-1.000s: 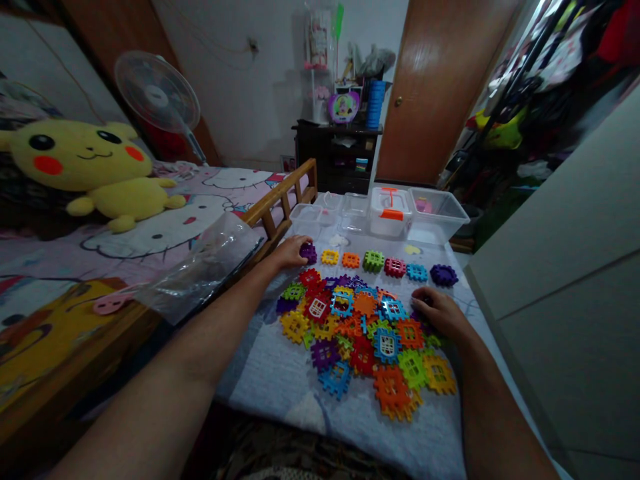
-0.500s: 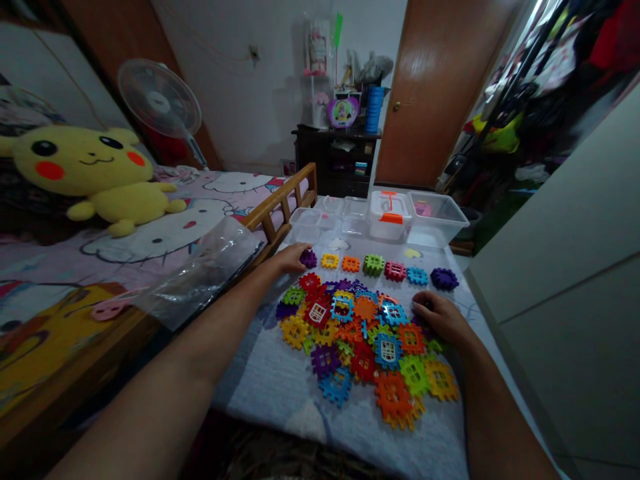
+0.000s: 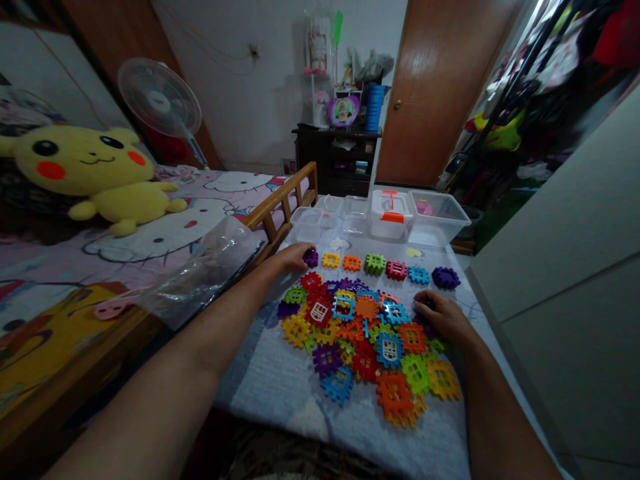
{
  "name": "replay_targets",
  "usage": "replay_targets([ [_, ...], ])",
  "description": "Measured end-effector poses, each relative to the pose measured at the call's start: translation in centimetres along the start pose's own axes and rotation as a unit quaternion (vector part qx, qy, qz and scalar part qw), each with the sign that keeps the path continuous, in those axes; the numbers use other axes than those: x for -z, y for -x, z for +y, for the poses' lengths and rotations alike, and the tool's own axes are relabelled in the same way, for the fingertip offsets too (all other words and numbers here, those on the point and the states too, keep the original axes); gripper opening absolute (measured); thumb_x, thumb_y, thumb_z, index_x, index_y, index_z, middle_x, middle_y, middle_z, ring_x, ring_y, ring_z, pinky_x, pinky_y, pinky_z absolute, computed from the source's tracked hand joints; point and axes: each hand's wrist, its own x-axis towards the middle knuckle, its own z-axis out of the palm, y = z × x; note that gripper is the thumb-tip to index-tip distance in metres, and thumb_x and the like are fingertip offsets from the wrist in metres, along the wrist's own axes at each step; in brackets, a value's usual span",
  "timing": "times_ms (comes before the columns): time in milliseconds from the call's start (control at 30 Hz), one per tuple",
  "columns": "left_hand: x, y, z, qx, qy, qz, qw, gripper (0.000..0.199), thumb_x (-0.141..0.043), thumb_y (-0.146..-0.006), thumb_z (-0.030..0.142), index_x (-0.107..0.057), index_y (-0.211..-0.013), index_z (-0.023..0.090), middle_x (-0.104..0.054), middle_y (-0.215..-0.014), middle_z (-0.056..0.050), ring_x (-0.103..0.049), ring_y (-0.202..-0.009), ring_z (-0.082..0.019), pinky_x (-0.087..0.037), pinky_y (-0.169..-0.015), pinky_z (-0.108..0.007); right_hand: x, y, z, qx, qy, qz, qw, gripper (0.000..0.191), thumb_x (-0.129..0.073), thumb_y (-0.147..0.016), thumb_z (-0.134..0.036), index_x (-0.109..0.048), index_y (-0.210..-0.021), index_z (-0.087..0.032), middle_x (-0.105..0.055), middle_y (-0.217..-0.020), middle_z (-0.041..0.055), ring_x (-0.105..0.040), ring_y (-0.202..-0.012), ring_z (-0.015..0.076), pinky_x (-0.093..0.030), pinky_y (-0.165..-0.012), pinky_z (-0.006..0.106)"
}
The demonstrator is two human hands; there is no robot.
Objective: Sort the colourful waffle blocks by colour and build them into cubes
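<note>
A row of seven separate plastic waffle-block pieces (image 3: 375, 264) lay along the far edge of the work area, on a pale quilted cover (image 3: 260, 393). It ran from a small purple piece (image 3: 311, 258) at upper center to a larger purple piece (image 3: 445, 278) at right. As far as the view showed, that much was laid out singly. A mixed heap of pieces (image 3: 350, 340) of many colors, overlapping one another, lay at center and made up the bulk of the material; its pieces were too tangled to count.

The left hand (image 3: 293, 257) lay at the heap's upper left, its fingertips (image 3: 303, 251) touching or just beside the small purple piece. The fingers looked nearly flat, but the view did not establish whether the piece was held. The right hand (image 3: 440, 315) rested on the heap's right edge, fingers curled downward. Its fingertips were hidden, and any grip could not be determined.

Clear plastic containers (image 3: 435, 217) and a white box with an orange handle (image 3: 390, 220) stood beyond the row. Their contents were hard to make out in the dim light. The lower parts of both arms were cut off by the frame.
</note>
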Motion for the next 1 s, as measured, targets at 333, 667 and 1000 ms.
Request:
replay_targets([
  [333, 0.1, -0.3, 0.3, -0.002, -0.016, -0.02, 1.0, 0.061, -0.059, -0.051, 0.018, -0.066, -0.111, 0.017, -0.068, -0.12, -0.012, -0.063, -0.109, -0.031, -0.049, -0.095, -0.037, 0.1, 0.0, 0.0, 0.015, 0.014, -0.005, 1.0, 0.029, -0.056, -0.08, -0.044, -0.068, -0.088, -0.02, -0.073, -0.091, 0.0095, -0.067, -0.079, 0.024, -0.052, -0.071, 0.036],
  [667, 0.4, -0.9, 0.4, -0.003, -0.025, -0.029, 0.999, 0.064, -0.056, -0.046, 0.017, -0.065, -0.11, 0.018, -0.068, -0.116, -0.011, -0.063, -0.104, -0.029, -0.049, -0.094, -0.037, 0.2, 0.1, -0.2, 0.015, 0.001, -0.007, 1.0, 0.03, -0.056, -0.08, -0.048, -0.068, -0.086, -0.02, -0.072, -0.085, 0.0083, -0.065, -0.075, 0.0233, -0.05, -0.066, 0.034],
  [1000, 0.8, -0.2, 1.2, 0.0, -0.038, -0.003, 0.999, 0.078, -0.058, -0.049, 0.012, -0.059, -0.127, 0.013, -0.061, -0.134, -0.015, -0.055, -0.124, -0.032, -0.041, -0.108, -0.041, 0.2, 0.1, -0.2, 0.012, 0.0, -0.01, 1.0, 0.03, -0.056, -0.081, -0.048, -0.067, -0.086, -0.02, -0.072, -0.084, 0.0082, -0.065, -0.076, 0.0236, -0.05, -0.066, 0.034],
])
